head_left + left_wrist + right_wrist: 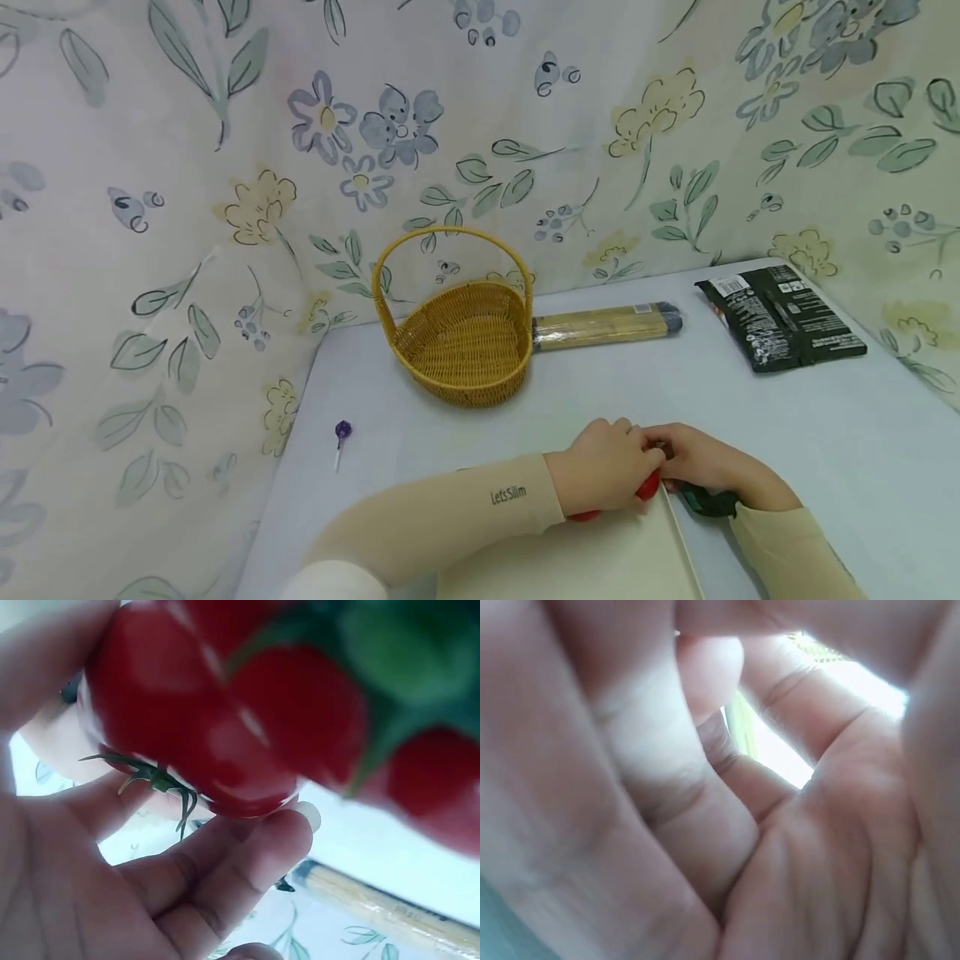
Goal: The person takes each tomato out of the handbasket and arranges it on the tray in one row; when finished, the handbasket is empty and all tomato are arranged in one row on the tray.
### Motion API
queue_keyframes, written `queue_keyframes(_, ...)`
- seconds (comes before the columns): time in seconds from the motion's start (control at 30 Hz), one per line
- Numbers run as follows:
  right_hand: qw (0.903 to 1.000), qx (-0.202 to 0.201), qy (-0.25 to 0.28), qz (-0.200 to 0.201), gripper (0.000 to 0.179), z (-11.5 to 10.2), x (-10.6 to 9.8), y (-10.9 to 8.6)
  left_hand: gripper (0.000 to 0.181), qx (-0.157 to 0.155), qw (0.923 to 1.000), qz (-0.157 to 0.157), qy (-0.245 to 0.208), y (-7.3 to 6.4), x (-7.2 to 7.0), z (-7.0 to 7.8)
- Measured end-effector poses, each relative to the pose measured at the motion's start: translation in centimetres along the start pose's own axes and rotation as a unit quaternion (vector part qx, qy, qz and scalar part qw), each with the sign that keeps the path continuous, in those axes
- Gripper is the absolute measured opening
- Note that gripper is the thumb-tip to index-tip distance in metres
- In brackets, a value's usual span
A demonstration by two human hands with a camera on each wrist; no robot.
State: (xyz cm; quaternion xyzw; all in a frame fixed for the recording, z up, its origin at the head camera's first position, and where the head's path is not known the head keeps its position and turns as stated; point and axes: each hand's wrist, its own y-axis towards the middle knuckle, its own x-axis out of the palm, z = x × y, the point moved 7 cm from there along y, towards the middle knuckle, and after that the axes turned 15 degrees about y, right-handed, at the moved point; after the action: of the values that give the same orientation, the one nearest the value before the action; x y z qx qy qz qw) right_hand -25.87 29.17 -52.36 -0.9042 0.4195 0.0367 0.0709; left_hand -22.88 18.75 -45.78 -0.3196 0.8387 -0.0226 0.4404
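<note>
My left hand (pixel 606 467) grips a glossy red tomato (pixel 172 712) with a thin green calyx, its fingers curled round the fruit. Another red tomato (pixel 300 712), with a blurred green stem, is close to the left wrist camera. In the head view only red patches of tomato (pixel 649 485) show beneath the left hand, above a cream board (pixel 585 558). My right hand (pixel 701 458) meets the left fingertips at the board's right edge. Its fingers are bent in the right wrist view; whether they pinch anything is hidden.
A yellow wicker basket (pixel 472 333) with a tall handle stands at the back. Beside it lies a wrapped bundle of wooden sticks (pixel 603 325). At the right back is a black packet (pixel 787 321); a purple lollipop (pixel 342 432) lies left. Floral cloth (pixel 450 167) hangs behind.
</note>
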Motion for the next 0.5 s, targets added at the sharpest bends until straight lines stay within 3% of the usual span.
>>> queue_keyframes(0.17, 0.9999, -0.002, 0.014, -0.008, 0.026, -0.2, -0.1, 0.2, 0.072, -0.010, 0.9994, -0.023, 0.025, 0.1, 0.4, 0.2)
queue_keyframes(0.3, 0.9988, -0.004, 0.042, -0.023, 0.030, 0.1, -0.1, -0.3, 0.077, -0.021, 0.9982, -0.056, -0.009, 0.1, 0.9, -0.1)
queue_keyframes(0.4, 0.9976, -0.003, 0.064, -0.026, 0.030, 0.4, -0.1, -0.7, 0.082, -0.034, 0.9955, -0.063, -0.062, -0.8, 1.1, -1.7)
queue_keyframes(0.5, 0.9984, 0.001, 0.054, 0.015, 0.026, 0.4, -0.7, -1.3, 0.079, -0.055, 0.9935, -0.021, -0.098, -2.9, 0.9, -5.2)
